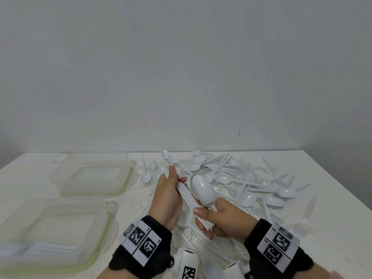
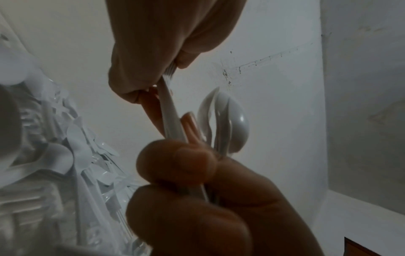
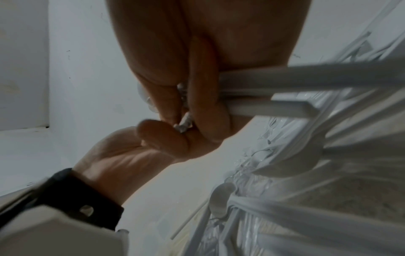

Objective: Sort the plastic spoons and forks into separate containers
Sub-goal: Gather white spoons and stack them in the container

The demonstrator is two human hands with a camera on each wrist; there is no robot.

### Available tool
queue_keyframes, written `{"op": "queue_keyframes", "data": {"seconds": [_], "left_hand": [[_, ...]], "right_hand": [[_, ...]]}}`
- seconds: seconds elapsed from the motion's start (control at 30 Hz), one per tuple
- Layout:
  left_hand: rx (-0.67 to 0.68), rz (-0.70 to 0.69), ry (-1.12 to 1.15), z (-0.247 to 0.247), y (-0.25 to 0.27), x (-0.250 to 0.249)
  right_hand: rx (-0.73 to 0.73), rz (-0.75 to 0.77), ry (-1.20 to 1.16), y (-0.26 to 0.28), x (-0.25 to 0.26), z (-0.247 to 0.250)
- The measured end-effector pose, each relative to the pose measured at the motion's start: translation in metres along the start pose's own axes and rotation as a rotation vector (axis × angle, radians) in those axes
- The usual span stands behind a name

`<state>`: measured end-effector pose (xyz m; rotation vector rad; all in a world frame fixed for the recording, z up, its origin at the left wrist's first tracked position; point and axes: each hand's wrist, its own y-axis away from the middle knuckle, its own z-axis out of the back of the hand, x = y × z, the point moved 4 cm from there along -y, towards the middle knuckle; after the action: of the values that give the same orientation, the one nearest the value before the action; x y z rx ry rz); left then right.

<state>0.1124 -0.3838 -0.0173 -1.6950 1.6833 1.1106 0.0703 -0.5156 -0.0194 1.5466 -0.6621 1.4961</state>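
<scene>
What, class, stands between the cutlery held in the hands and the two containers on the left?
Nothing visible. Left hand and right hand hold forks and spoons above the table; bare tabletop separates them from the near container and far container, both open-topped.

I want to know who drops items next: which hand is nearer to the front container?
Left. The left hand is beside the front container; the right hand is farther right.

**Three views on one pair of hands**

The head view looks forward and down across the desk (image 1: 302, 178) toward its far edge and the wall. Each wrist view sits very near, looking up along its own hand (image 2: 166, 45) (image 3: 197, 52). All three share both hands and the held cutlery.
</scene>
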Motion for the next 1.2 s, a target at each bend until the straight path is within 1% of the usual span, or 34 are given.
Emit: {"op": "queue_keyframes", "data": {"seconds": [0.07, 0.13, 0.23, 0.33, 0.4, 0.47, 0.57, 0.63, 0.7, 0.8, 0.93, 1.0, 1.1, 1.2], "left_hand": [[-0.003, -0.019, 0.031, 0.0, 0.001, -0.002], [-0.009, -0.041, 0.048, 0.001, -0.001, -0.006], [-0.047, -0.067, 0.074, 0.007, -0.005, -0.012], [-0.046, -0.005, 0.124, 0.009, -0.005, -0.013], [-0.033, 0.019, 0.118, 0.006, -0.004, -0.011], [-0.029, 0.029, 0.098, 0.004, -0.002, -0.008], [-0.036, 0.023, 0.101, 0.003, -0.003, -0.007], [-0.032, 0.014, 0.097, 0.003, -0.003, -0.009], [-0.017, 0.0, 0.106, 0.003, -0.004, -0.01], [0.023, -0.015, 0.085, 0.0, -0.003, -0.01], [0.092, -0.004, 0.086, -0.003, -0.002, -0.006], [0.128, 0.012, 0.079, -0.003, 0.0, -0.005], [0.136, 0.012, 0.073, -0.002, 0.0, -0.007], [0.147, 0.011, 0.065, -0.002, 0.001, -0.007]], "right_hand": [[-0.022, -0.013, -0.013, -0.001, -0.001, 0.001], [-0.081, -0.02, -0.034, -0.003, -0.001, 0.004], [-0.262, -0.028, -0.044, -0.005, -0.001, 0.019], [-0.389, 0.004, 0.102, -0.007, 0.001, 0.031], [-0.444, 0.048, 0.188, -0.007, 0.006, 0.034], [-0.453, 0.055, 0.197, -0.008, 0.011, 0.033], [-0.388, -0.003, 0.046, -0.009, 0.014, 0.029], [-0.368, 0.034, 0.025, -0.009, 0.016, 0.029], [-0.381, 0.088, 0.096, -0.007, 0.019, 0.029], [-0.418, 0.169, 0.096, -0.005, 0.025, 0.029], [-0.447, 0.211, 0.095, -0.003, 0.029, 0.03], [-0.441, 0.225, 0.051, -0.001, 0.03, 0.029], [-0.425, 0.196, -0.015, -0.001, 0.029, 0.027], [-0.413, 0.174, -0.003, -0.004, 0.026, 0.027]]}}
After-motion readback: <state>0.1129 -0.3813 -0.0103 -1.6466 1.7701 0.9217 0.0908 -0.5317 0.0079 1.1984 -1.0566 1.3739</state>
